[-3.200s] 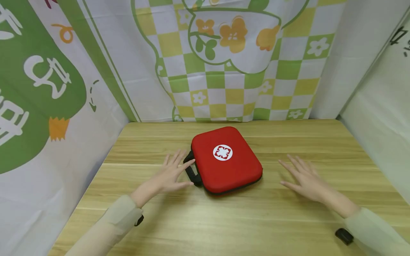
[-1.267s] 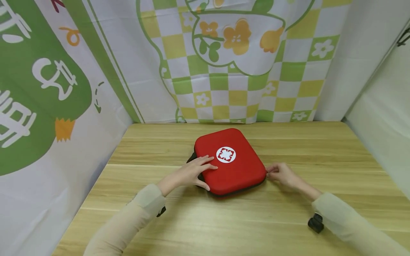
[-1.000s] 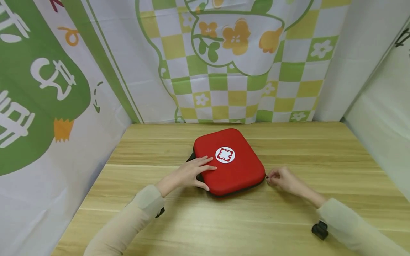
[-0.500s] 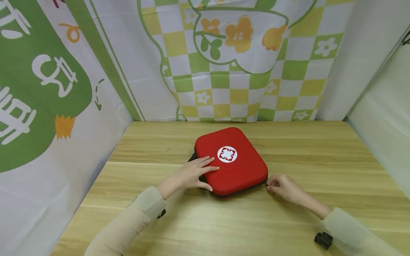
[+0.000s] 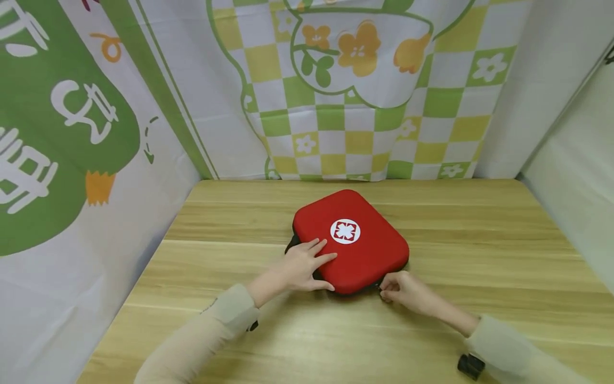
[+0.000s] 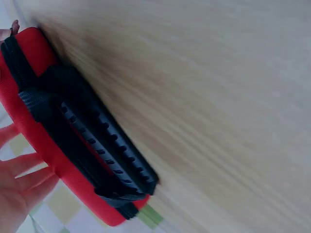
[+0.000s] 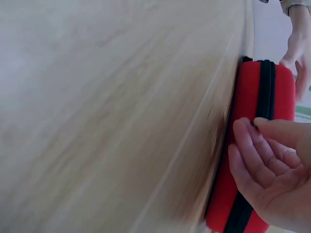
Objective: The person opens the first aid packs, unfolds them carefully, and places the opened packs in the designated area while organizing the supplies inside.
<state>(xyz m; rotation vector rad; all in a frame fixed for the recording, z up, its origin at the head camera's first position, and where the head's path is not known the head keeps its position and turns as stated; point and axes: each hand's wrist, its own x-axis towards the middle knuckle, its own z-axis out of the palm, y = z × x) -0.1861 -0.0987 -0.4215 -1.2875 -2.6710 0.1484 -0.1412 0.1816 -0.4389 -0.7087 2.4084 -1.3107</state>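
Out left, the black handle point(image 5: 292, 244) juts at nine o'clock from the red case point(image 5: 364, 261); at eight, the left hand point(image 5: 306, 268), spread wide, rests on it. The case sits on the wooden table point(image 5: 312, 336), white emblem point(image 5: 345, 231) facing up, and down at five o'clock the right hand point(image 5: 405, 290) has a narrow pinch on the zipper pull point(image 5: 378, 287), mostly hidden.

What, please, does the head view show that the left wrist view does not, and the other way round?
Only the head view shows the white round emblem on top of the red case and the orange printed flowers. Only the left wrist view shows the ridges of the black handle. Both show the case, the left hand and the wooden table.
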